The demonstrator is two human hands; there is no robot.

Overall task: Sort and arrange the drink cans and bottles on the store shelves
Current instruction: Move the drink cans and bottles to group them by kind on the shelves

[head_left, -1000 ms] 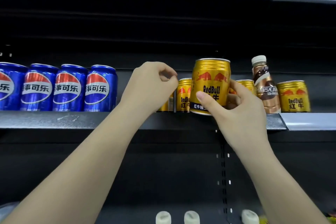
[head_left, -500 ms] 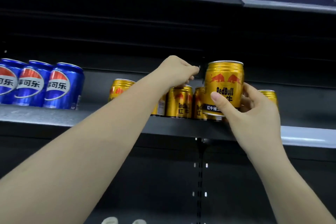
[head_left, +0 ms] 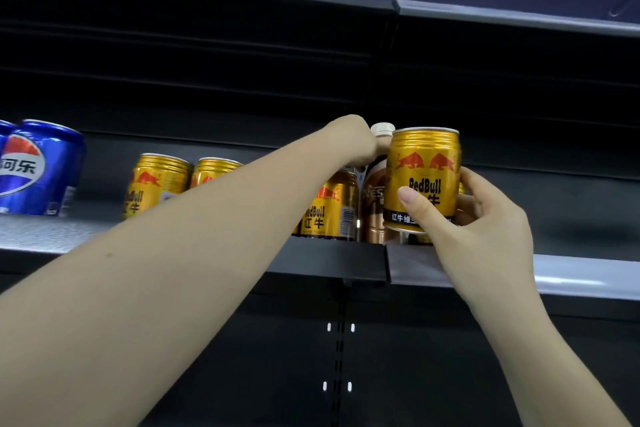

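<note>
My right hand grips a gold Red Bull can and holds it upright just above the front edge of the shelf. Behind and left of that can stands a brown coffee bottle with a white cap. My left hand reaches across to it, fingers curled at its neck just under the cap. More gold Red Bull cans stand on the shelf: two at the left and one beside the bottle. My left forearm hides part of this row.
Blue Pepsi cans stand at the far left of the same shelf. To the right of my right hand the shelf surface is bare. Another shelf edge runs overhead. A dark back panel with slotted uprights lies below.
My left hand has moved right from the gold cans to the coffee bottle's neck. My right hand has kept hold of the can. The view has shifted right.
</note>
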